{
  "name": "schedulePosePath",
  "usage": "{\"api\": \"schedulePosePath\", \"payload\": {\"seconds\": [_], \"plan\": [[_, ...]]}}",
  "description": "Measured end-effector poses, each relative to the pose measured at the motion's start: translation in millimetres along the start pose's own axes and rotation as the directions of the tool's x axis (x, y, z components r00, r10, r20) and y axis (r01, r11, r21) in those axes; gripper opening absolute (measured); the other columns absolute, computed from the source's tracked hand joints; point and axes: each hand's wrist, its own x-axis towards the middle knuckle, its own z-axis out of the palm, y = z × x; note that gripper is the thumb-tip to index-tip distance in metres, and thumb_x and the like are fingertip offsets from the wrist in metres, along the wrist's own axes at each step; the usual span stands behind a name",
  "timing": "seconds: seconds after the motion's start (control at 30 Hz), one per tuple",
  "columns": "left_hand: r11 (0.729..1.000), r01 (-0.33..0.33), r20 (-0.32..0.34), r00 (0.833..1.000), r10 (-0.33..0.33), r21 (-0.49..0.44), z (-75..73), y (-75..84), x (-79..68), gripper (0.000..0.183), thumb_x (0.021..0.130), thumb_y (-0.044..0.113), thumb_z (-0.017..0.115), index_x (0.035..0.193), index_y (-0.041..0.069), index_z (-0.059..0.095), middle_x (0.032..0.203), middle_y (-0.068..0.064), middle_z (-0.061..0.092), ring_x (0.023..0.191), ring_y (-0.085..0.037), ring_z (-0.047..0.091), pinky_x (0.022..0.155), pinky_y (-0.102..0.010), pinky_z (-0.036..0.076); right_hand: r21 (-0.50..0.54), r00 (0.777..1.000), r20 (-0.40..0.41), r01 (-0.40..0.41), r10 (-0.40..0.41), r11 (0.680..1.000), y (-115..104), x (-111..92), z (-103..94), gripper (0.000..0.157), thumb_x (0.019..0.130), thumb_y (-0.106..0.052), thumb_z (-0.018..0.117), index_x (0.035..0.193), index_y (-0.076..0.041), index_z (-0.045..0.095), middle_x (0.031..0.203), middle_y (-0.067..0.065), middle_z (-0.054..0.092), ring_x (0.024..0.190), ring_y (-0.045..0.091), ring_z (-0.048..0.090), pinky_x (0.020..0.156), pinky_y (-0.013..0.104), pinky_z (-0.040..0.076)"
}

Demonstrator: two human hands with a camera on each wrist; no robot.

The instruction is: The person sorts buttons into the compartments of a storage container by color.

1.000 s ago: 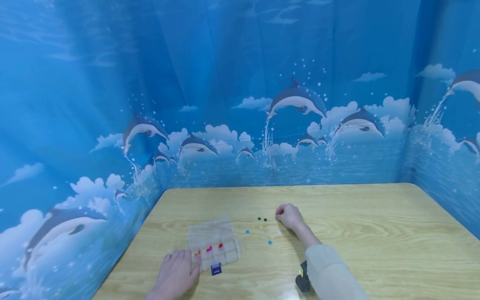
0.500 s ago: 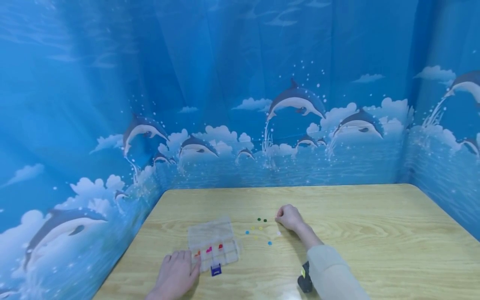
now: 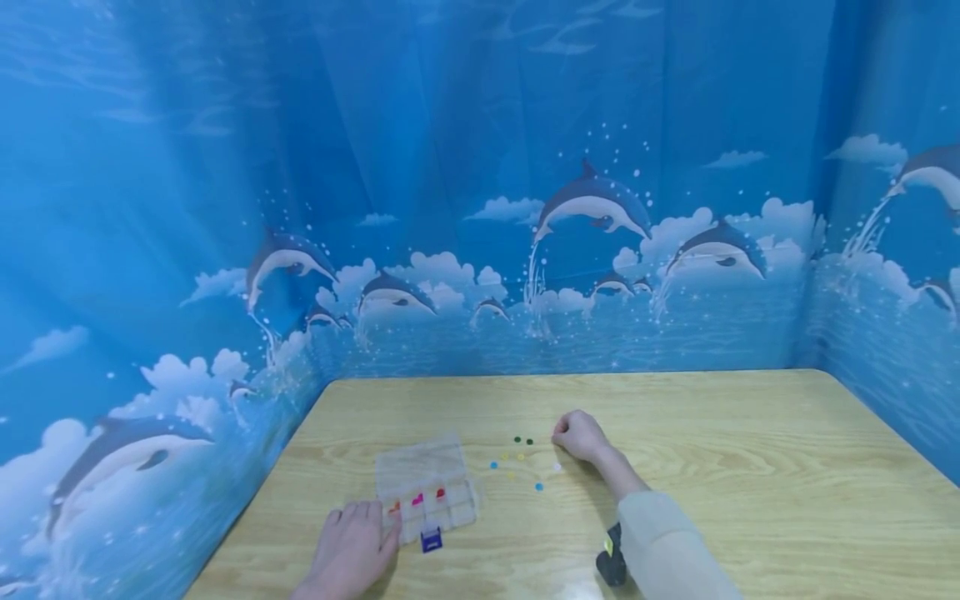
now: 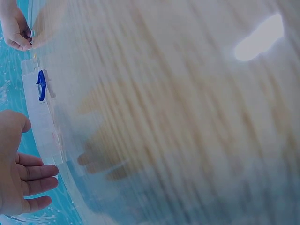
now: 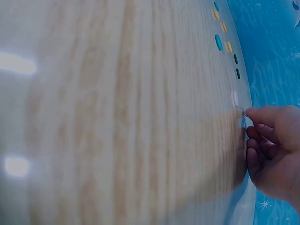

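A clear compartment box lies with its lid folded back, its blue latch towards me. Small orange, pink and red pieces lie in separate compartments. My left hand rests at the box's left front corner, fingers extended in the left wrist view. Right of the small discs, my right hand is low at the table, thumb and fingers curled together. Whether a small piece is between its fingertips cannot be made out. Nearby are two dark green discs and a white one.
Blue discs and yellow discs lie between the box and my right hand on the wood-grain table. A black strap-like object is beside my right sleeve. A blue dolphin-print curtain surrounds the table's far side.
The view has shifted very slightly. Both hands, the box and the discs keep nearly the same places; the black object by the right sleeve appears slightly farther right.
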Motion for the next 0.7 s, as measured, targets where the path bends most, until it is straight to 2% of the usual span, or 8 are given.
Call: {"api": "schedulePosePath", "payload": {"seconds": [0.27,0.53,0.7], "plan": [[1.000,0.022,0.034,0.999,-0.022,-0.004,0.1,-0.7,0.3,0.030,0.089,0.033,0.056,0.091,0.003,0.057,0.087,-0.011,0.058,0.087,-0.029,0.055,0.076,-0.048,0.042,0.036,1.000,0.009,-0.009,0.008,0.999,-0.4,-1.1,0.8,0.007,0.085,-0.004,0.060,0.078,-0.005,0.062,0.074,0.003,0.056,0.067,0.016,0.050,0.060,0.028,0.044],[1.000,0.004,-0.001,1.000,-0.004,-0.009,1.8,-1.3,-0.2,0.030,0.089,0.033,0.056,0.089,0.003,0.057,0.086,-0.011,0.059,0.086,-0.029,0.056,0.077,-0.048,0.042,0.096,1.000,-0.005,-0.005,0.006,0.995,-3.8,-0.2,-1.5,0.004,0.085,-0.004,0.059,0.083,-0.002,0.063,0.079,0.006,0.058,0.073,0.019,0.053,0.067,0.033,0.048],[1.000,-0.010,-0.025,1.000,0.010,0.001,3.0,-1.7,0.0,0.030,0.089,0.033,0.056,0.090,0.003,0.057,0.086,-0.012,0.059,0.085,-0.029,0.056,0.077,-0.048,0.042,0.109,0.999,-0.018,0.053,-0.051,0.993,-6.4,-1.3,-3.1,0.006,0.085,-0.005,0.060,0.084,-0.002,0.064,0.080,0.006,0.059,0.074,0.018,0.054,0.070,0.035,0.048]]}}
